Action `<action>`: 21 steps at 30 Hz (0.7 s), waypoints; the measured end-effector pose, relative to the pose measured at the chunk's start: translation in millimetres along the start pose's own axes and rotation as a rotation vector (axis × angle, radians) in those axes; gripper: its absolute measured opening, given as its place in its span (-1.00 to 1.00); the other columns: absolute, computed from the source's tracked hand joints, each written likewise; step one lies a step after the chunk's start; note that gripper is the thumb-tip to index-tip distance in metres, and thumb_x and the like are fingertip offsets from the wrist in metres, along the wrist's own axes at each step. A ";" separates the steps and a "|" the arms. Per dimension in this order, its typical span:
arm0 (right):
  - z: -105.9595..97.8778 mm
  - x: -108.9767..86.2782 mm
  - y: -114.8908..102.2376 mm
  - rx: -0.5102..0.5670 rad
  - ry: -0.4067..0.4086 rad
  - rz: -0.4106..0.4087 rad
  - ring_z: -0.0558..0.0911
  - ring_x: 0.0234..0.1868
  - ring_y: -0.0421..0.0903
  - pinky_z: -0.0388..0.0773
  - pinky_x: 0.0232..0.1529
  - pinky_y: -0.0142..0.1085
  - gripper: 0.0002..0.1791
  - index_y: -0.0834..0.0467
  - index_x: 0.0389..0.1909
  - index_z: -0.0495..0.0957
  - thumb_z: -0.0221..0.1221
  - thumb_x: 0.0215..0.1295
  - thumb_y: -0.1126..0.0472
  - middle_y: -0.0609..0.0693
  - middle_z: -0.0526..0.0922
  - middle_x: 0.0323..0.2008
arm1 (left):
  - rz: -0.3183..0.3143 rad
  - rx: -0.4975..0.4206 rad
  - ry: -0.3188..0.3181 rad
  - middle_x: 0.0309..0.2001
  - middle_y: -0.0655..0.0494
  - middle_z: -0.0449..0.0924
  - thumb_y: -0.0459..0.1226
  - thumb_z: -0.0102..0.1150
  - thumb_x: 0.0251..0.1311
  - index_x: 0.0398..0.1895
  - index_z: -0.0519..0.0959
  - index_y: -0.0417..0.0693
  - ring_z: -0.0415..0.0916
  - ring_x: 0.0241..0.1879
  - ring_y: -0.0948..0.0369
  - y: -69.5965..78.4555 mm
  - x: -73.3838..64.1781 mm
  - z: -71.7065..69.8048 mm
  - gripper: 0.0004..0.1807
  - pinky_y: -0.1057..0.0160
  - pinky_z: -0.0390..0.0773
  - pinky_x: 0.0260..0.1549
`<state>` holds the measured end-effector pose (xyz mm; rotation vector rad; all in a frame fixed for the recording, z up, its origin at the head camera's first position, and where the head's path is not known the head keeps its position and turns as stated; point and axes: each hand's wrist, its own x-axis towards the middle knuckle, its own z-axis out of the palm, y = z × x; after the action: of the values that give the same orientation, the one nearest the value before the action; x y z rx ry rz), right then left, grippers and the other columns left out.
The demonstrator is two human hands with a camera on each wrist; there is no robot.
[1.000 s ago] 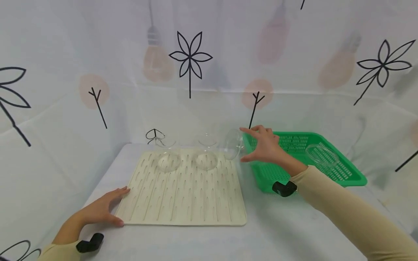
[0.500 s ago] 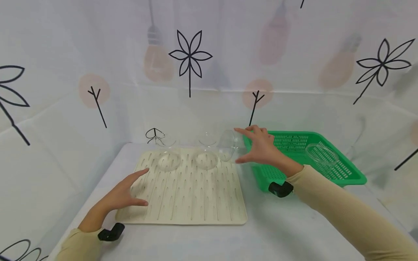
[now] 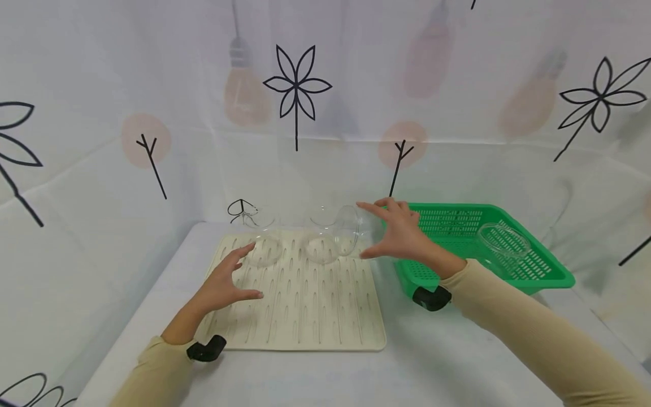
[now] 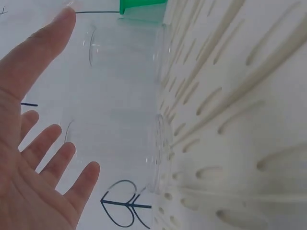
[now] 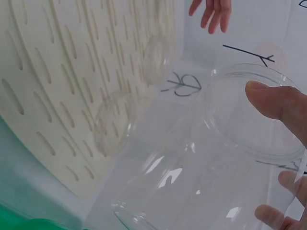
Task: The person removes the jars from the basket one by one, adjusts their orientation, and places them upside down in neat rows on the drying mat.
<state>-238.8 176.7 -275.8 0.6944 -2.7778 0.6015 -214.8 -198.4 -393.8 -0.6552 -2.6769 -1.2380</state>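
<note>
My right hand [image 3: 399, 230] holds a clear jar [image 5: 187, 163], thumb and fingers spread round one end. In the head view this jar lies tilted on its side above the mat's back right corner, its round end toward the left. Two more clear jars stand along the back of the cream ridged mat [image 3: 295, 316]: a left one [image 3: 263, 251] and a right one [image 3: 320, 251]. My left hand [image 3: 224, 285] hovers over the mat's left part, thumb and fingers spread, nothing between them. Its fingertips overlap the left jar in the head view.
A green perforated basket [image 3: 549, 278] sits to the right of the mat. Inside it lies another clear round-rimmed container [image 3: 503, 240]. A white patterned cloth [image 3: 325, 175] hangs behind and around the table. The right forearm passes in front of the basket's near edge.
My left hand has left the mat's left edge and moved right and up over the mat. My right hand has carried the held jar left, closer to the standing jars.
</note>
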 end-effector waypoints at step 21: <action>16.2 8.0 -18.0 -0.011 -0.013 -0.058 0.18 0.07 0.16 0.10 -0.11 0.11 0.09 -0.06 0.34 0.26 0.51 -0.35 -0.15 0.15 0.26 0.12 | 0.138 -0.097 0.018 0.34 0.01 0.11 -0.08 0.51 -0.22 0.42 0.07 0.11 0.09 0.31 -0.01 36.7 45.3 26.5 0.09 -0.03 0.29 0.15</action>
<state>-238.7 151.9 -281.9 0.7760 -2.7598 0.5717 -237.8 -142.4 -372.7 -0.8229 -2.5219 -1.3367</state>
